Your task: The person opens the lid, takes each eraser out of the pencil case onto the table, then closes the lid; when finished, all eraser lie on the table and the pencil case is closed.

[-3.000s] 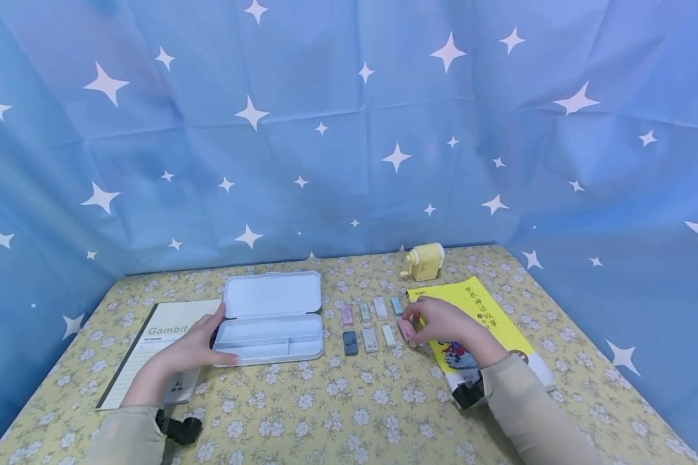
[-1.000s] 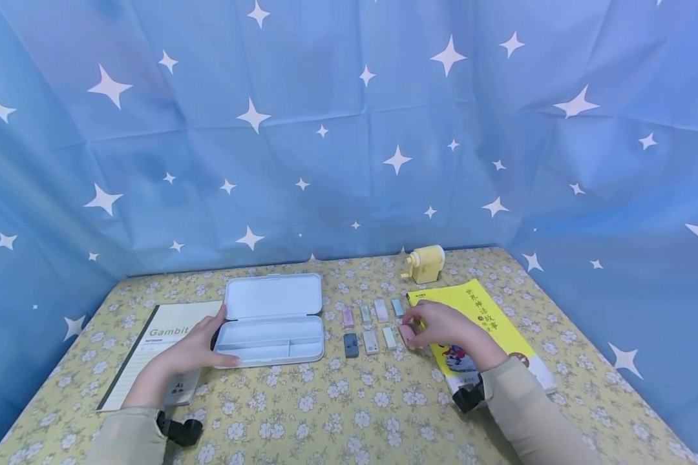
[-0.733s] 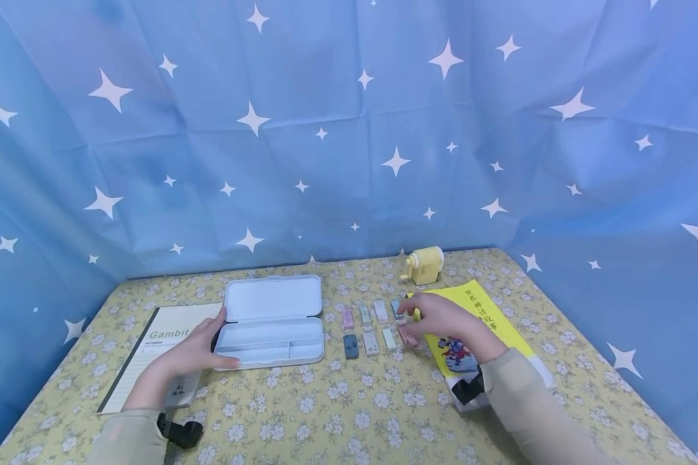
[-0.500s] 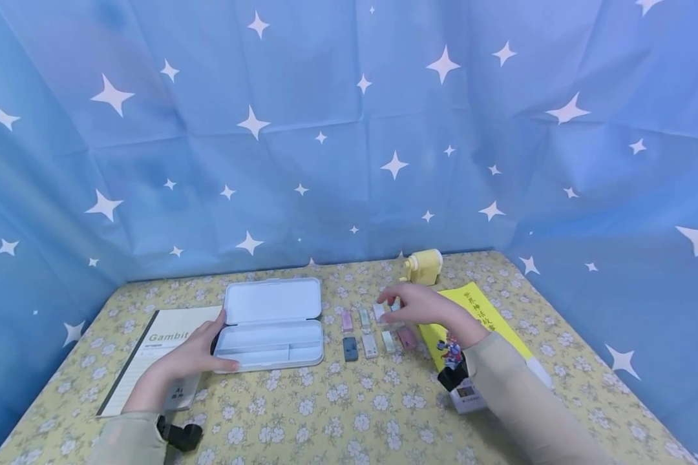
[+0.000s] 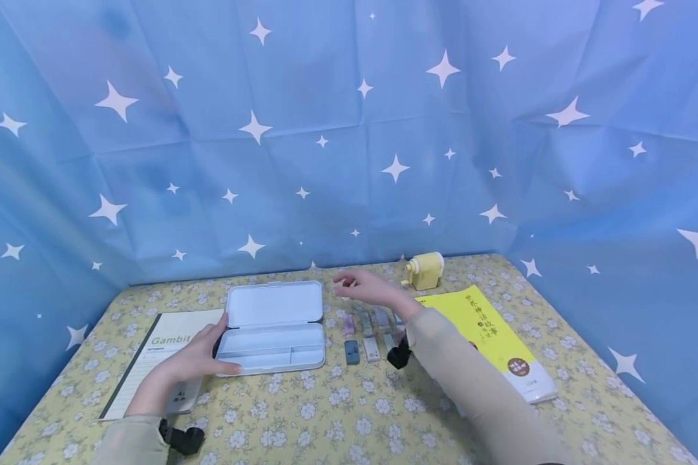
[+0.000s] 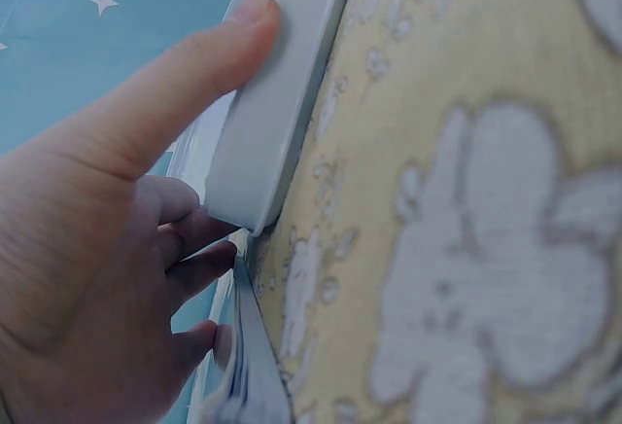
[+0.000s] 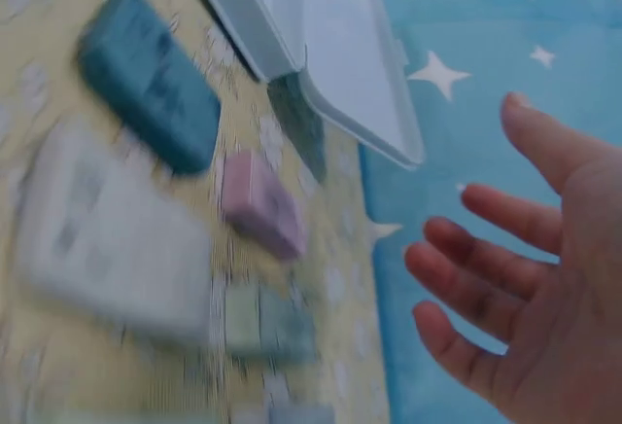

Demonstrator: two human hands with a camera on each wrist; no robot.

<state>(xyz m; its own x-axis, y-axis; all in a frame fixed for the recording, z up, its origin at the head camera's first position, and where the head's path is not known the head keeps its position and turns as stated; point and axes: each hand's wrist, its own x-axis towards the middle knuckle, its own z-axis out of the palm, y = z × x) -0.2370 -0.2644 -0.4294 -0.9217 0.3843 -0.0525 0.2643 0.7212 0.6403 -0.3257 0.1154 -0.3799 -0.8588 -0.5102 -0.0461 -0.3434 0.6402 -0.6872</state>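
My left hand (image 5: 200, 356) grips the left end of a pale blue pencil case (image 5: 307, 349), thumb on its front wall and fingers curled behind the corner. The case lies with its lid (image 5: 274, 305) raised; its divided tray holds nothing. In the right wrist view, my right hand (image 7: 544, 278) has loosely spread fingers and nothing in them. It hovers just right of the lid, beyond two rows of small erasers. Among these are a dark blue eraser (image 5: 351, 352), a whitish eraser (image 5: 371, 349) and a pink eraser (image 7: 260, 205). My right wrist and sleeve hide the rightmost ones.
A notebook (image 5: 177, 332) lies partly under my left hand and wrist. Right of the erasers is a yellow book (image 5: 494, 329), with a yellow crank pencil sharpener (image 5: 426, 271) behind it. A blue starred curtain (image 5: 302, 161) hangs at the table's back edge.
My right hand has let go of the dark pink eraser at the right end of the front row. It has then moved left and away over the erasers. My left hand stays put.
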